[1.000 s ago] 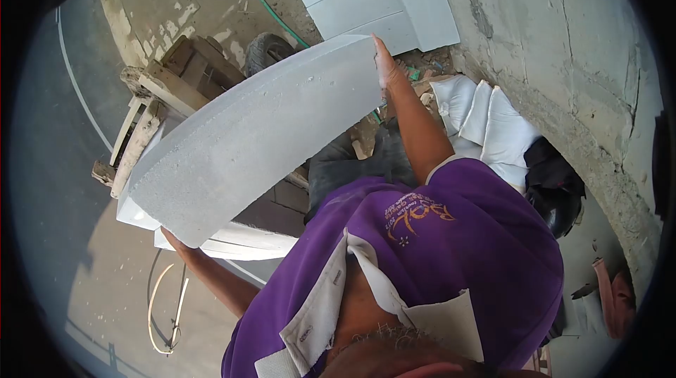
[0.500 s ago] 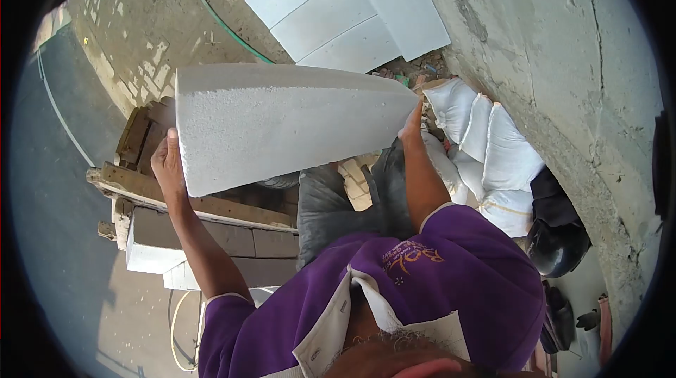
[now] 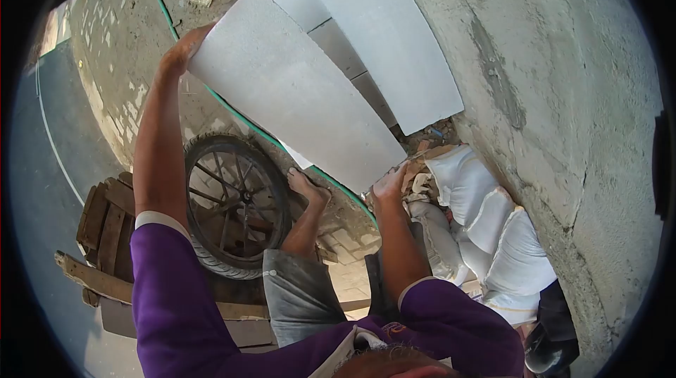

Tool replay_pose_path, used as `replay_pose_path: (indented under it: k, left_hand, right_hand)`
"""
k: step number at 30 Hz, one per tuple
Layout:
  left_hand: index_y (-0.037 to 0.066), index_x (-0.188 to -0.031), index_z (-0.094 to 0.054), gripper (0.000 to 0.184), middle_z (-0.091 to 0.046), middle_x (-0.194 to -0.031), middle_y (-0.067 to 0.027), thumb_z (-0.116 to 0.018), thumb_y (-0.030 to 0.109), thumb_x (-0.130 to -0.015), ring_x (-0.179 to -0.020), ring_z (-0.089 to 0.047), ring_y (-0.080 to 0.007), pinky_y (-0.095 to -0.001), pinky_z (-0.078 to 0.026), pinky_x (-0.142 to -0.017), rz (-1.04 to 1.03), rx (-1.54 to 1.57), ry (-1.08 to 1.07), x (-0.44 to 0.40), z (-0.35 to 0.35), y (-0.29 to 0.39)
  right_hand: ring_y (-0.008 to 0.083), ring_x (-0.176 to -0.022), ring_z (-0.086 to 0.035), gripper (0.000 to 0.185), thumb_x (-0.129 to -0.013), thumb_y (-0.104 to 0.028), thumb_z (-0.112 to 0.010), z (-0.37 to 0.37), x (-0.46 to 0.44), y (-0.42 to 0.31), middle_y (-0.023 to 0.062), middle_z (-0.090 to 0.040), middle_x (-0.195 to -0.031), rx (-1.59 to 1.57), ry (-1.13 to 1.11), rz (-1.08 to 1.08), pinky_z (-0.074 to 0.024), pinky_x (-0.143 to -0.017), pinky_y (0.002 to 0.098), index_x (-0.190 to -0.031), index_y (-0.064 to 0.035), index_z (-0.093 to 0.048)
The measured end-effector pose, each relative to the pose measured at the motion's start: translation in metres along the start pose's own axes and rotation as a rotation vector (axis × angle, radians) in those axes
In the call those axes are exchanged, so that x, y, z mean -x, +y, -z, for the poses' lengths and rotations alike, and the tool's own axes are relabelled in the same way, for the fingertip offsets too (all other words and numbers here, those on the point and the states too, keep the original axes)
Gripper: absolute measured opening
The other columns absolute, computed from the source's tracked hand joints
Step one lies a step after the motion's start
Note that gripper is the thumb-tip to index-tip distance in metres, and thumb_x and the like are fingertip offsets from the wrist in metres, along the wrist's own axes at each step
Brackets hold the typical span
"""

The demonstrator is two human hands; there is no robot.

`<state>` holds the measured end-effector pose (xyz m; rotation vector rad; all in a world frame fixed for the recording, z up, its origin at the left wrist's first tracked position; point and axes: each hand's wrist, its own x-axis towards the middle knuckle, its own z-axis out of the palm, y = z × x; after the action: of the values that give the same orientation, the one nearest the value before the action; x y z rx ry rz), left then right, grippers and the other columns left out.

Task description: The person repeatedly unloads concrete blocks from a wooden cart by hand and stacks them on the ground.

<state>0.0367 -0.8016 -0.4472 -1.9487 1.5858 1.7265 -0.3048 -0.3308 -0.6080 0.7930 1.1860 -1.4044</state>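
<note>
A long white lightweight concrete block [image 3: 296,85] is held at both ends, tilted over a stack of like blocks. My left hand [image 3: 189,48] is closed on its far left end, fingers partly hidden behind the edge. Gripping the near right end is my right hand [image 3: 391,182], its fingers partly under the block. Just beyond, another white block [image 3: 384,33] lies on top of several blocks [image 3: 334,47] on the ground. Whether the held block touches the stack I cannot tell.
A spoked wheel [image 3: 238,202] and wooden cart planks [image 3: 105,226] stand to the left. A green hose [image 3: 239,116] crosses the ground under the held block. White sacks [image 3: 486,223] lie on the right, along a concrete wall [image 3: 521,75]. A bare foot [image 3: 308,186] is near the wheel.
Both hands have carried the block forward, away from my body, and turned it so its broad face shows over the stack. My left arm is now stretched far out.
</note>
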Motion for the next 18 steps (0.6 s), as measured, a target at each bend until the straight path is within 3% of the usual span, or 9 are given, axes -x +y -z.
replay_pose_path:
  k: [2, 4, 7, 11, 16, 18]
  left_hand:
    - [0.006, -0.139, -0.052, 0.066, -0.065, -0.120, -0.0141, -0.048, 0.053, -0.093, -0.097, -0.066, -0.0244, -0.0358, -0.052, -0.085, 0.062, -0.012, -0.042, -0.031, -0.012, -0.008]
    - [0.006, -0.136, -0.054, 0.072, -0.065, -0.121, -0.0146, -0.050, 0.060, -0.088, -0.096, -0.066, -0.0253, -0.0382, -0.052, -0.083, -0.199, -0.140, -0.017, -0.055, -0.006, -0.006]
    - [0.006, -0.134, -0.056, 0.072, -0.063, -0.123, -0.0187, -0.054, 0.061, -0.087, -0.105, -0.064, -0.0317, -0.0457, -0.052, -0.083, -0.132, -0.085, -0.030, -0.106, -0.009, 0.000]
    - [0.003, -0.134, -0.055, 0.072, -0.064, -0.121, -0.0185, -0.059, 0.057, -0.085, -0.105, -0.064, -0.0305, -0.0450, -0.051, -0.085, -0.088, -0.036, 0.011, -0.157, -0.016, -0.017]
    - [0.000, -0.134, -0.054, 0.073, -0.065, -0.117, -0.0183, -0.065, 0.052, -0.083, -0.104, -0.064, -0.0291, -0.0441, -0.050, -0.088, -0.057, 0.064, 0.238, -0.214, -0.027, -0.058]
    - [-0.001, -0.134, -0.053, 0.074, -0.065, -0.116, -0.0182, -0.068, 0.050, -0.082, -0.103, -0.064, -0.0285, -0.0437, -0.050, -0.089, -0.061, 0.202, 0.448, -0.229, -0.041, -0.083]
  right_hand:
    - [0.0293, -0.142, -0.029, 0.082, -0.093, -0.069, -0.037, 0.021, -0.017, 0.011, 0.0094, -0.028, -0.155, 0.050, 0.087, -0.018, -0.0214, -0.116, 0.0487, -0.151, -0.0128, -0.026]
    - [0.0295, -0.142, -0.027, 0.085, -0.092, -0.069, -0.041, 0.023, -0.031, 0.018, 0.0102, -0.026, -0.156, 0.077, 0.047, -0.092, -0.0197, -0.117, 0.0493, -0.152, -0.0117, -0.023]
    - [0.0297, -0.144, -0.024, 0.093, -0.089, -0.070, -0.048, 0.001, -0.015, 0.011, 0.0113, -0.023, -0.157, 0.141, 0.038, -0.176, -0.0165, -0.118, 0.0498, -0.153, -0.0100, -0.019]
    - [0.0306, -0.146, -0.019, 0.103, -0.084, -0.073, -0.054, 0.001, -0.029, 0.021, 0.0129, -0.021, -0.158, 0.235, 0.173, -0.242, -0.0127, -0.118, 0.0499, -0.154, -0.0079, -0.016]
    - [0.0342, -0.145, -0.022, 0.100, -0.086, -0.069, -0.054, -0.006, -0.026, 0.026, 0.0142, -0.020, -0.158, 0.259, 0.149, -0.199, -0.0167, -0.117, 0.0521, -0.154, -0.0080, -0.012]
    - [0.0334, -0.142, -0.029, 0.085, -0.093, -0.059, -0.052, -0.020, -0.030, 0.031, 0.0162, -0.026, -0.154, 0.320, 0.221, -0.163, -0.0248, -0.116, 0.0514, -0.151, -0.0050, -0.021]
